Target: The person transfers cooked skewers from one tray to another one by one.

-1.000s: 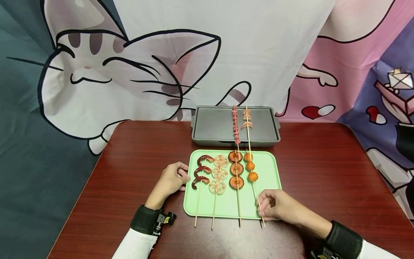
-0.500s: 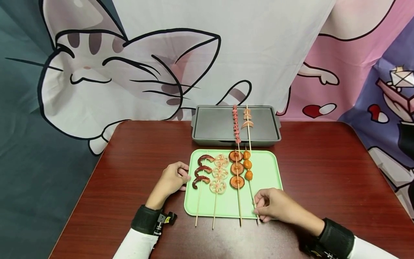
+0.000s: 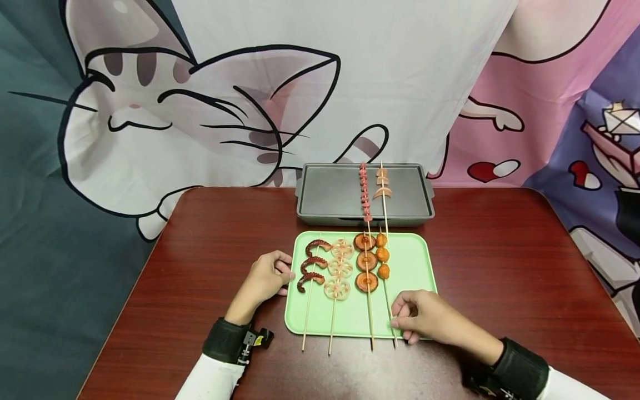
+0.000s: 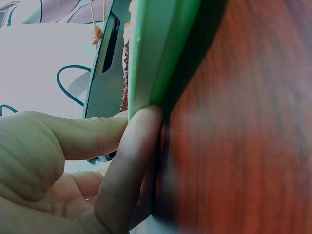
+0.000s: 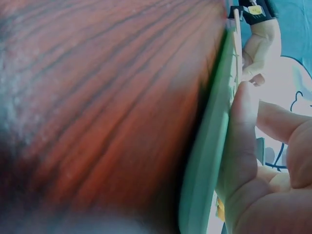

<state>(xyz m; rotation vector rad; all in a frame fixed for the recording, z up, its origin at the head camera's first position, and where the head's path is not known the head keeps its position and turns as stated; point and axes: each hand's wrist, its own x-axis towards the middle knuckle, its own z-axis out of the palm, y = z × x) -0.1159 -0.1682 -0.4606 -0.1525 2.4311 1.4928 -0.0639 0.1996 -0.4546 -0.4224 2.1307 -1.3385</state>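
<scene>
A green tray [image 3: 410, 278] lies mid-table with four skewers side by side: octopus tentacles [image 3: 311, 265], lotus root slices [image 3: 339, 272], brown round slices [image 3: 366, 261] and orange balls [image 3: 382, 255]. My left hand [image 3: 286, 272] pinches the tray's left rim; up close its fingers [image 4: 131, 136] clamp the green tray's edge [image 4: 161, 48]. At the tray's front edge my right hand [image 3: 397, 321] pinches the stick of the orange-ball skewer. In the right wrist view its fingertip [image 5: 246, 122] lies on the tray's rim [image 5: 209, 146].
A grey grill pan [image 3: 325, 194] stands behind the tray with two skewers [image 3: 372, 191] lying in it. The red-brown wooden table [image 3: 500, 261] stretches out on both sides. A cartoon cat cloth [image 3: 200, 111] hangs behind.
My right hand has slid left with the orange-ball skewer, which now lies close beside the brown-slice skewer. The left hand has stayed on the tray's rim.
</scene>
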